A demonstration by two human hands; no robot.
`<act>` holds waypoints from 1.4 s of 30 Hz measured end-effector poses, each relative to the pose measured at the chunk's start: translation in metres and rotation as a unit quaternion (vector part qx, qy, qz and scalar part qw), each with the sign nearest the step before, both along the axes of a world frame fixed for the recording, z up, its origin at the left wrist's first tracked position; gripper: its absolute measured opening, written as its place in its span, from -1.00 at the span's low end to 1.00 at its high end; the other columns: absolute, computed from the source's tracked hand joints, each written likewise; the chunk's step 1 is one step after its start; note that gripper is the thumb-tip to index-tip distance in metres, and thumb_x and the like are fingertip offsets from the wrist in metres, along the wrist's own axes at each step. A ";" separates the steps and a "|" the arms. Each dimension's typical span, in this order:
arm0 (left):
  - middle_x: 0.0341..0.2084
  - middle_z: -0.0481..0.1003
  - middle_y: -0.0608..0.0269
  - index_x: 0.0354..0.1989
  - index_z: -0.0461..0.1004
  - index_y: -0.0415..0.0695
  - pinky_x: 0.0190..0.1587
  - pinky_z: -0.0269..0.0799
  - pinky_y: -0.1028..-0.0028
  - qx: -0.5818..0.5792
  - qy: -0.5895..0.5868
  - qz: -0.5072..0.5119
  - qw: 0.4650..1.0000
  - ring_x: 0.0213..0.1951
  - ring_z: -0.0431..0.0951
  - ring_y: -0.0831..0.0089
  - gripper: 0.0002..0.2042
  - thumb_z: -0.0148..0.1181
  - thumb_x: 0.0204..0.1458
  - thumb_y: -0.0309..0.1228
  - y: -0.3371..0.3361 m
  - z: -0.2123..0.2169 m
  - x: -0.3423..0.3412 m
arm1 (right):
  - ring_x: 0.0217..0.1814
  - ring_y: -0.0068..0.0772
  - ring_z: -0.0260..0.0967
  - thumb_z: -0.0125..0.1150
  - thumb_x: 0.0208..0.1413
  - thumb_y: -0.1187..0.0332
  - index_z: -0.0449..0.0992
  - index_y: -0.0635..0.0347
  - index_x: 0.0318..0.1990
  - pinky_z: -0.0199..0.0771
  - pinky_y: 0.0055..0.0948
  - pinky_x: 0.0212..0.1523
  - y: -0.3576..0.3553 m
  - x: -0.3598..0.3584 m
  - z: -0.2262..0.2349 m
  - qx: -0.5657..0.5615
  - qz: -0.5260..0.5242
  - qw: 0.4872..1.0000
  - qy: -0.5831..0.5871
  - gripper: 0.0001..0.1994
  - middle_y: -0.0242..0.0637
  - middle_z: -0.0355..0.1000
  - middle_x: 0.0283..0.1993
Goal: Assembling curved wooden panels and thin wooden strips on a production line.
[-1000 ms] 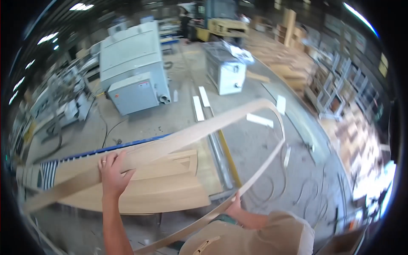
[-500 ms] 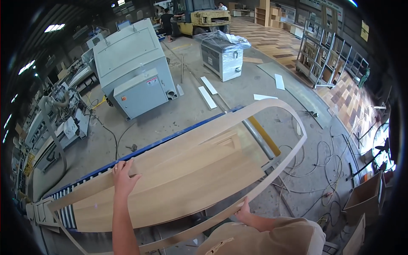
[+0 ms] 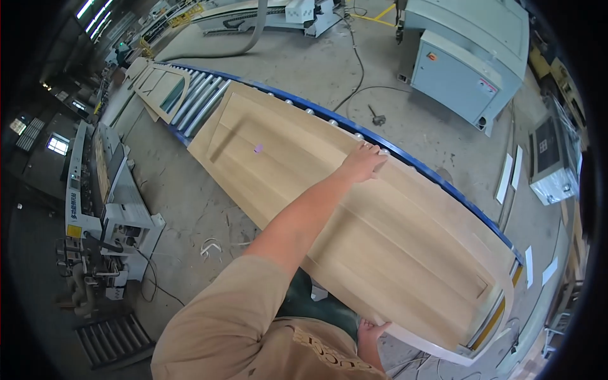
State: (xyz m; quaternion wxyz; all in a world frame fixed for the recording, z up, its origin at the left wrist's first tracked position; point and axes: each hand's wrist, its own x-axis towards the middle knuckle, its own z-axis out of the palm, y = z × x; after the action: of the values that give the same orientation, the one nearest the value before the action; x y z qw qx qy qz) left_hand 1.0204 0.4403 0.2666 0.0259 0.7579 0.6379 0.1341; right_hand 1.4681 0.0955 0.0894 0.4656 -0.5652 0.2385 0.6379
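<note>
A long light-brown wooden door panel [image 3: 253,183] with lengthwise ridges lies on the roller conveyor [image 3: 201,95]. Over it sits a thin wooden frame [image 3: 415,337], whose curved right end reaches past the panel's end. My left hand [image 3: 364,163] grips the frame's far side, fingers curled over the edge beside the rollers. At the near side my right hand [image 3: 370,330] is closed on the frame's edge, close to my body. Part of the panel and frame is hidden behind my left arm. A small purple mark [image 3: 258,149] shows on the panel.
Another wooden frame piece [image 3: 161,88] lies at the conveyor's far left. A grey machine cabinet [image 3: 456,76] stands beyond the blue rail [image 3: 430,180]. White strips [image 3: 505,178] and a wrapped box [image 3: 556,149] are at the right; a long machine [image 3: 117,215] stands left.
My view has swung left along the conveyor. The frame has come down closer over the panel, and both hands keep their hold on its sides.
</note>
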 end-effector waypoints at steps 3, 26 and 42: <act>0.02 0.43 0.20 0.16 0.47 0.12 0.35 0.12 0.08 -0.039 0.015 0.014 0.999 0.19 0.37 0.19 -0.38 0.52 -0.17 -0.22 0.011 -0.043 -0.068 | 0.32 -0.17 0.33 0.15 0.09 -0.42 0.32 0.11 0.32 0.39 -0.13 0.34 0.007 -0.060 0.004 -0.017 0.011 0.999 -0.025 -0.13 -0.23 0.35 0.30; 0.16 0.44 -0.08 0.26 0.43 -0.04 0.26 0.35 0.09 -0.213 -0.027 -0.019 0.977 0.19 0.42 -0.05 -0.32 0.50 -0.13 -0.29 0.019 -0.236 -0.321 | -0.11 -0.07 0.60 -0.09 0.19 -0.44 0.34 0.46 0.20 0.66 -0.20 -0.07 0.001 -0.296 -0.047 -0.202 0.231 0.946 -0.106 -0.06 0.06 0.52 0.01; 0.39 0.20 -0.11 0.39 0.26 -0.08 0.40 0.14 0.06 -0.275 -0.069 -0.139 0.949 0.39 0.18 -0.07 -0.26 0.40 -0.01 -0.22 -0.172 -0.209 -0.018 | -0.30 -0.45 0.58 0.22 0.23 -0.02 0.67 0.14 -0.11 0.57 -0.35 -0.26 -0.048 -0.109 -0.004 -0.044 0.419 0.819 -0.390 -0.60 -0.30 0.62 -0.29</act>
State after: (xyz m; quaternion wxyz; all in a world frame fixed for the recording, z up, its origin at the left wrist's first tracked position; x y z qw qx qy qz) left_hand 1.0023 0.2684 0.0574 0.2951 0.7915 0.5351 0.0007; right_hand 1.3589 0.0472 0.0854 0.1819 -0.8323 -0.1950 0.4860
